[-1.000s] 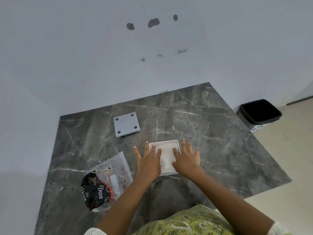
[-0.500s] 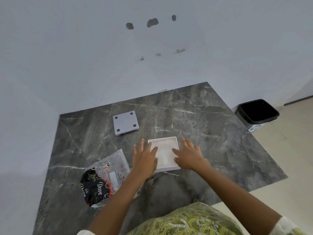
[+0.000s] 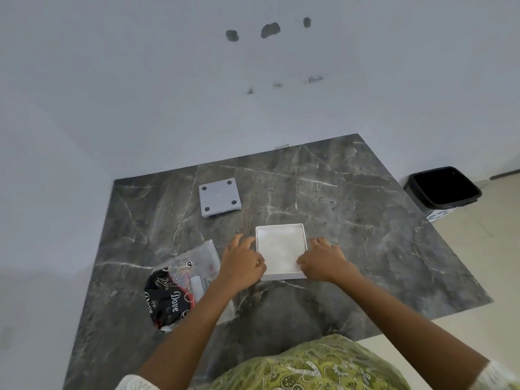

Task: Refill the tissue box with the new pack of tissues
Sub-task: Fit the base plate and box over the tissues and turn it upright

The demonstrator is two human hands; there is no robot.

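Observation:
The white square tissue box (image 3: 281, 250) lies open on the dark marble table (image 3: 351, 220), with white tissues filling it to the rim. My left hand (image 3: 242, 263) rests against the box's left side, fingers curled at its edge. My right hand (image 3: 323, 258) holds the near right corner, fingers bent onto the rim. The box's grey square lid (image 3: 219, 199), with a dark dot at each corner, lies apart at the back left. The clear and black plastic tissue wrapper (image 3: 180, 288) lies flat to the left, partly under my left forearm.
A black waste bin (image 3: 443, 190) stands on the floor past the table's right edge. The table meets a white wall at the back and on the left. Its near edge is at my green patterned clothing (image 3: 309, 364).
Both hands have drawn back from lying flat over the tissues to the box's sides, and their fingers have curled onto its edges. The box stays in place.

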